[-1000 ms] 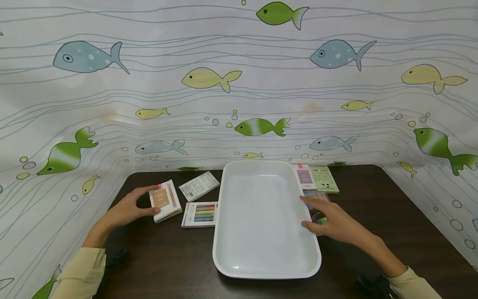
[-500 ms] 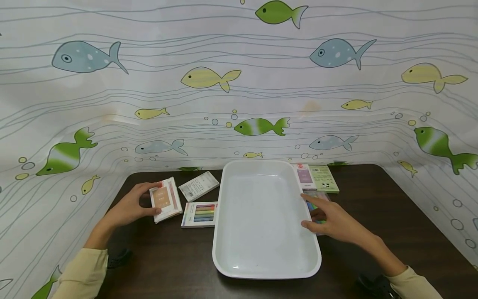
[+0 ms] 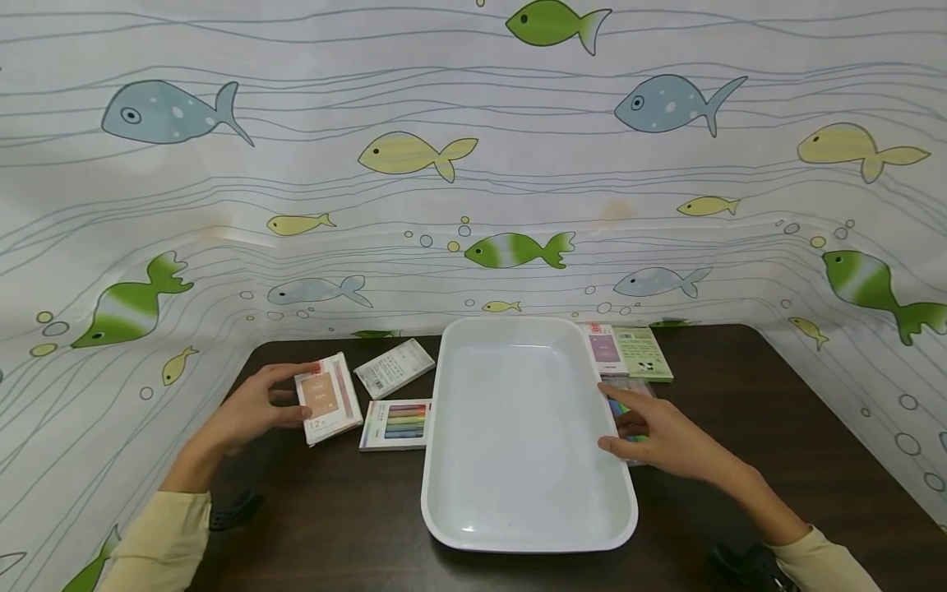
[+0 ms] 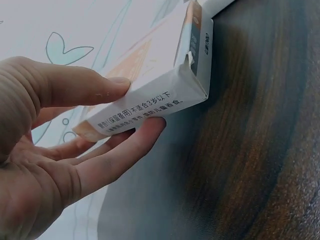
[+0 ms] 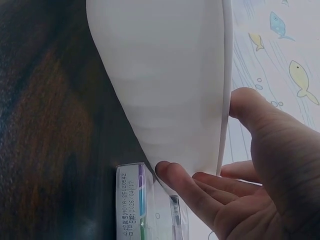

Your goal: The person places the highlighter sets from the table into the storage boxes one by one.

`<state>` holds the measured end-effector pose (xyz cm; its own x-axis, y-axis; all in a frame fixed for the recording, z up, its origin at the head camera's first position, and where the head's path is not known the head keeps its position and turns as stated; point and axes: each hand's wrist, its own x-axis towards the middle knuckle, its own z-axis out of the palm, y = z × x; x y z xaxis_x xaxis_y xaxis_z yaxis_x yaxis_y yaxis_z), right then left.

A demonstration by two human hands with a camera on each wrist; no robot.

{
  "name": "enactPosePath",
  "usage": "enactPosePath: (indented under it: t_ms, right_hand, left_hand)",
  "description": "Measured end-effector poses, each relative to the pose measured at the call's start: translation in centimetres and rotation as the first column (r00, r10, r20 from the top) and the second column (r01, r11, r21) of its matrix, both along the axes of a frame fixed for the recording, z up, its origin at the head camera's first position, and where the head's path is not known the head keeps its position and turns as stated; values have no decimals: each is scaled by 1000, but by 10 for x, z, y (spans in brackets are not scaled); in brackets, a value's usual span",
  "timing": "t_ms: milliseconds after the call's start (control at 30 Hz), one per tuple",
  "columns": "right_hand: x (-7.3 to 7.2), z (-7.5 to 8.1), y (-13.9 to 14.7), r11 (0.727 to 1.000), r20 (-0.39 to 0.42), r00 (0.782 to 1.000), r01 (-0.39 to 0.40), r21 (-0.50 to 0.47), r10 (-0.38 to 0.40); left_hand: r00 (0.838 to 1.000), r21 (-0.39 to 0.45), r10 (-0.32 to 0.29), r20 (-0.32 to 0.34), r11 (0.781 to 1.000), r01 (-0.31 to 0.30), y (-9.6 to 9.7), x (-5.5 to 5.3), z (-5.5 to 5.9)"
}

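My left hand [image 3: 251,407] pinches a small white cardboard box [image 3: 325,399] with an orange-brown panel. In the left wrist view, the thumb lies on the face of this box [image 4: 150,60] and fingers support its underside; the box is tilted. My right hand [image 3: 669,436] holds the right side of a large white tray [image 3: 525,452], thumb over the rim and fingers against the outer wall [image 5: 165,75]. A clear colourful pack [image 3: 639,386] is partly hidden behind that hand and the tray. A box end with printed text [image 5: 130,205] shows beside the fingers.
Between the left hand and the tray lie a white box with a barcode [image 3: 394,368] and a pack with a rainbow window [image 3: 407,423]. Behind the tray's right rim are a purple-panelled box [image 3: 607,349] and a green pack [image 3: 645,355]. Fish-printed cloth [image 3: 473,205] surrounds the dark table [image 3: 333,518].
The left hand has tilted its box slightly, and the number 12 now shows on its face. The thumb has shifted a little up the box's edge. My right hand and the tray have barely moved.
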<state>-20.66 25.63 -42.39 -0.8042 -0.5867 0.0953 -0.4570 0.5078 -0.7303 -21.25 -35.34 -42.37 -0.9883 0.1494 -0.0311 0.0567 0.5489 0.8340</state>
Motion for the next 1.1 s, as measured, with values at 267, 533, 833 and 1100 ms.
enactPosePath:
  t_ms: [267,533,833,1100]
  right_hand:
    - [-1,-1,2,999,33,999,-18,-28,19]
    - [-2,-1,2,1000,34,999,-11,-19,12]
    - [-1,1,1,1000,23,1000,-7,2,7]
    - [-1,1,0,1000,46,999,-17,-10,17]
  left_hand:
    - [1000,37,-4,-13,999,5,-4,-2,2]
    - [1000,49,-12,-24,999,14,-2,-1,5]
    - [999,37,-28,-42,999,29,-1,2,9]
    - [998,29,-28,-58,999,30,-3,3,12]
